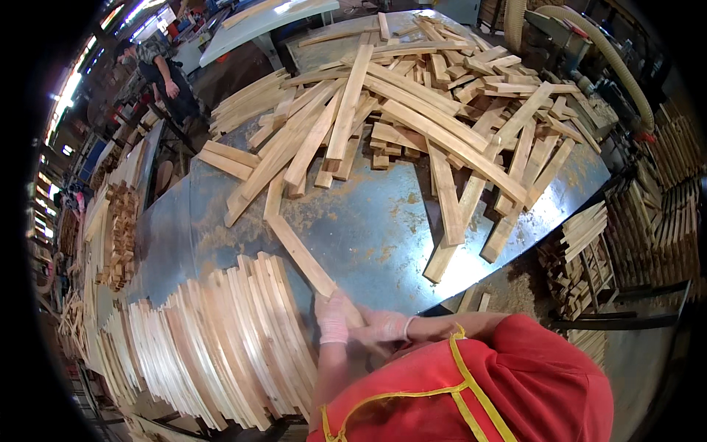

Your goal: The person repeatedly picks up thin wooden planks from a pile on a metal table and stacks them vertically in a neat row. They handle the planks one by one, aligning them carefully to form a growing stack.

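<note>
A narrow wooden board [302, 255] slants from the metal table up to my body, its far end by the tip of another piece on the table. My left hand [333, 315] is closed around its near part, in a pale pinkish glove. Just to the right, my right hand [382, 325], also gloved, grips the same board nearer my body; its fingers are partly hidden. Left of my hands stands a long row of boards [221, 331], packed side by side on edge. The nearest of them lie close to my left forearm.
A heap of loose boards [420, 96] covers the far part of the metal table [353, 236], which is dusted with sawdust. At the far left stands another person [171, 85]. Stacked wood blocks [118, 236] sit left; a ribbed hose [615, 55] and more wood stacks [585, 265] are right.
</note>
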### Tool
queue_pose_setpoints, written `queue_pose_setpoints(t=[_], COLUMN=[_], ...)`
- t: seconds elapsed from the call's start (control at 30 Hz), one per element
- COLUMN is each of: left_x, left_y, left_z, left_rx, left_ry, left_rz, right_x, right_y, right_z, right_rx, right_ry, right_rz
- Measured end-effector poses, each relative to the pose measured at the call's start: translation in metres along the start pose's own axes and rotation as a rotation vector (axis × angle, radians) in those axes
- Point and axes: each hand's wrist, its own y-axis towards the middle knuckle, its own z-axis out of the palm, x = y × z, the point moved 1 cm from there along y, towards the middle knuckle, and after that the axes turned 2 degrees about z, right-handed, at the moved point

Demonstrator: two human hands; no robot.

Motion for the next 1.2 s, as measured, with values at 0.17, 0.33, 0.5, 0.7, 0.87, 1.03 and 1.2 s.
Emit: queue_pose_setpoints(t=[0.17, 0.33, 0.5, 0.7, 0.87, 1.03, 1.2], left_x=[0.041, 0.043, 0.023, 0.036, 0.042, 0.037, 0.029], left_y=[-0.037, -0.063, -0.036, 0.013, 0.015, 0.015, 0.017], left_z=[-0.075, -0.095, -0.045, 0.016, 0.018, 0.011, 0.021], left_rx=[-0.34, -0.341, -0.318, -0.381, -0.398, -0.311, -0.337], left_ry=[0.914, 1.354, 1.305, 1.1, 1.166, 1.152, 1.097], left_rz=[0.653, 0.432, 0.696, 0.58, 0.55, 0.494, 0.503], right_x=[0.034, -0.145, -0.152, -0.083, 0.047, 0.081, 0.051], right_y=[-0.037, -0.058, -0.075, -0.007, 0.127, 0.271, 0.3], right_z=[-0.164, -0.347, -0.347, -0.342, -0.372, -0.334, -0.325], right_rx=[-0.518, -1.353, -1.052, -0.893, -0.78, -0.828, -0.594], right_ry=[-0.202, -0.77, -0.532, 0.07, 0.524, 0.94, 1.076], right_rz=[-0.056, 0.145, 0.287, 0.131, -0.047, -0.016, -0.151])
